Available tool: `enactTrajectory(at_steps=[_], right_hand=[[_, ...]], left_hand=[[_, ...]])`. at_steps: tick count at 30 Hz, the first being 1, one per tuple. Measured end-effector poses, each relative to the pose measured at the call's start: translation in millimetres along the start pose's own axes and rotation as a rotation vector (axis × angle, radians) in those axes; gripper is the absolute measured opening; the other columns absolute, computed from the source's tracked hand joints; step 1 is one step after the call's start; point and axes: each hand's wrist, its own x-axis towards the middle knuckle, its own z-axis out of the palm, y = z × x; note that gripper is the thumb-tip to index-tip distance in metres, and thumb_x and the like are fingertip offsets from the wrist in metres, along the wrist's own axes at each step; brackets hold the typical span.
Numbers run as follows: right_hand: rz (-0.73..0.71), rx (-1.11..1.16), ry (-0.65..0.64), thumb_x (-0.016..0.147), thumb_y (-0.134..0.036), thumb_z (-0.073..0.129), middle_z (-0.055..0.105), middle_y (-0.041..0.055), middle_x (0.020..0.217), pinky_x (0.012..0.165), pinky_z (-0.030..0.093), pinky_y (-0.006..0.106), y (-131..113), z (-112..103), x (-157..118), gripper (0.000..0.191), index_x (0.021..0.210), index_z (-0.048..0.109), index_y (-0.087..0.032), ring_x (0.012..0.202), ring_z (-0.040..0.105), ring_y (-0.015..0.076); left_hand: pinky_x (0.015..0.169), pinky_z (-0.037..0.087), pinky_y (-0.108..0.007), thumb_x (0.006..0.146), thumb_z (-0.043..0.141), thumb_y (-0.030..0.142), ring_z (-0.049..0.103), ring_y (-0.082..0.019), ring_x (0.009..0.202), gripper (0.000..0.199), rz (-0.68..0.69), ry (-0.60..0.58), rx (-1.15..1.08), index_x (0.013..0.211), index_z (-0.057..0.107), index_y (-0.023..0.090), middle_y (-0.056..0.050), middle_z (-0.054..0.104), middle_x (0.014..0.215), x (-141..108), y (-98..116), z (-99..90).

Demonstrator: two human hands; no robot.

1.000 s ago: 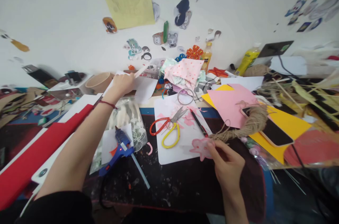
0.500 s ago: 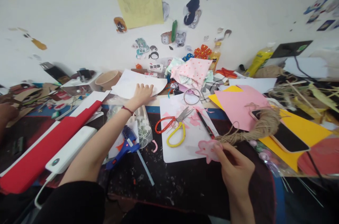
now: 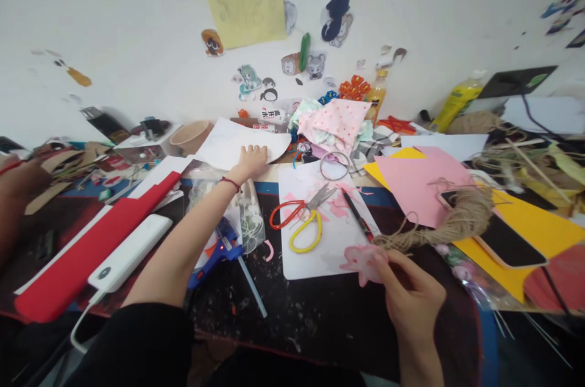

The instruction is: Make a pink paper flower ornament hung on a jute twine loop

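Note:
My left hand (image 3: 253,163) reaches forward with bent fingers over the near edge of a large white paper sheet (image 3: 219,142). The fingertips are partly hidden. In the near right, my right hand (image 3: 411,289) pinches a small pink cutout with rounded lobes (image 3: 359,261) between thumb and fingers. Just beyond the cutout lies another white sheet (image 3: 292,265) bearing pink paper scraps (image 3: 333,211). Open scissors (image 3: 305,222) with one red and one yellow handle rest on it, beside a dark pen (image 3: 357,214) and a round ring (image 3: 334,166).
A blue glue gun (image 3: 219,253) with a glue stick lies under my left arm. To the left are a white power strip (image 3: 130,253), red card (image 3: 100,247) and another person's hand (image 3: 22,186). Twine (image 3: 461,216), a phone (image 3: 509,241) and pink paper (image 3: 420,183) lie right.
The view has shifted slightly, so most things sit a little further right. Another person's hand shows more at the left edge. My hands keep nearly the same poses.

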Motion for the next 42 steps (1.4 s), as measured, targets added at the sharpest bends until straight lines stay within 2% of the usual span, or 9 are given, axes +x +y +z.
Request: enactTrajectory(at_steps=[12, 19, 22, 25, 27, 30, 34, 37, 42], right_hand=[[-0.055, -0.067, -0.043, 0.083, -0.018, 0.076, 0.073, -0.0058, 0.072, 0.062, 0.054, 0.013, -1.2, -1.3, 2.3, 0.006, 0.081, 0.075, -0.023, 0.061, 0.065, 0.0073], [-0.080, -0.075, -0.052, 0.083, -0.015, 0.075, 0.071, -0.0063, 0.071, 0.058, 0.053, 0.013, -4.0, -2.6, 4.6, 0.008, 0.080, 0.073, -0.023, 0.058, 0.064, 0.0068], [-0.093, -0.063, -0.038, 0.082, -0.014, 0.076, 0.073, -0.0058, 0.072, 0.060, 0.055, 0.014, -3.9, -2.7, 5.2, 0.009, 0.081, 0.074, -0.023, 0.060, 0.067, 0.0082], [-0.096, -0.067, -0.036, 0.082, -0.014, 0.076, 0.074, -0.0057, 0.074, 0.060, 0.055, 0.014, -3.1, -3.2, 4.9, 0.009, 0.081, 0.074, -0.023, 0.061, 0.067, 0.0084], [-0.092, -0.071, -0.038, 0.081, -0.014, 0.076, 0.073, -0.0059, 0.073, 0.058, 0.054, 0.014, -2.4, -3.7, 4.3, 0.009, 0.081, 0.073, -0.023, 0.060, 0.066, 0.0080], [-0.086, -0.073, -0.036, 0.081, -0.015, 0.076, 0.073, -0.0058, 0.072, 0.057, 0.054, 0.014, -2.5, -4.3, 3.8, 0.008, 0.080, 0.074, -0.023, 0.059, 0.066, 0.0080], [-0.068, -0.065, -0.026, 0.081, -0.017, 0.077, 0.074, -0.0055, 0.071, 0.054, 0.053, 0.015, -6.5, -3.6, 4.9, 0.007, 0.078, 0.074, -0.023, 0.057, 0.066, 0.0091], [-0.062, -0.040, -0.007, 0.080, -0.018, 0.077, 0.074, -0.0052, 0.069, 0.056, 0.055, 0.017, -10.0, -1.8, 5.8, 0.007, 0.076, 0.075, -0.023, 0.057, 0.067, 0.0108], [-0.038, -0.028, -0.016, 0.080, -0.018, 0.077, 0.073, -0.0038, 0.069, 0.057, 0.056, 0.019, -7.0, -1.7, 4.1, 0.007, 0.075, 0.075, -0.023, 0.057, 0.066, 0.0118]], left_hand=[[0.096, 0.056, -0.047, 0.096, 0.062, 0.039, 0.064, -0.025, 0.114, 0.041, -0.099, 0.019, -0.018, 0.130, 0.059, 0.015, -0.012, 0.062, 0.131, 27.5, 16.3, -6.4], [0.094, 0.057, -0.046, 0.096, 0.063, 0.038, 0.065, -0.024, 0.112, 0.041, -0.089, -0.003, -0.036, 0.129, 0.059, 0.015, -0.012, 0.062, 0.129, 42.3, 27.7, -9.4], [0.093, 0.058, -0.045, 0.096, 0.063, 0.038, 0.065, -0.024, 0.111, 0.040, -0.028, 0.011, -0.064, 0.129, 0.059, 0.014, -0.012, 0.063, 0.128, 45.8, 19.2, -20.9], [0.094, 0.057, -0.045, 0.096, 0.063, 0.038, 0.065, -0.024, 0.111, 0.043, 0.017, 0.056, -0.082, 0.131, 0.058, 0.014, -0.013, 0.062, 0.129, 47.2, -1.7, -42.3], [0.095, 0.054, -0.045, 0.101, 0.052, 0.031, 0.066, -0.028, 0.112, 0.049, 0.022, 0.091, -0.088, 0.145, 0.044, 0.012, -0.017, 0.065, 0.121, 47.3, -20.0, -59.3], [0.094, 0.051, -0.048, 0.103, 0.038, 0.028, 0.065, -0.036, 0.116, 0.049, -0.012, 0.138, -0.093, 0.149, 0.035, 0.009, -0.023, 0.066, 0.115, 46.1, -48.1, -82.9], [0.096, 0.050, -0.047, 0.098, 0.037, 0.018, 0.065, -0.035, 0.115, 0.055, -0.096, 0.169, -0.105, 0.151, 0.028, 0.010, -0.022, 0.066, 0.116, 39.7, -73.8, -102.2], [0.100, 0.047, -0.048, 0.095, 0.037, 0.014, 0.063, -0.034, 0.117, 0.057, -0.148, 0.177, -0.148, 0.151, 0.028, 0.012, -0.020, 0.065, 0.118, 29.5, -75.2, -103.8], [0.102, 0.045, -0.048, 0.100, 0.032, 0.024, 0.061, -0.035, 0.121, 0.051, -0.085, 0.115, -0.202, 0.148, 0.032, 0.008, -0.025, 0.062, 0.127, 9.9, -51.1, -89.2]])
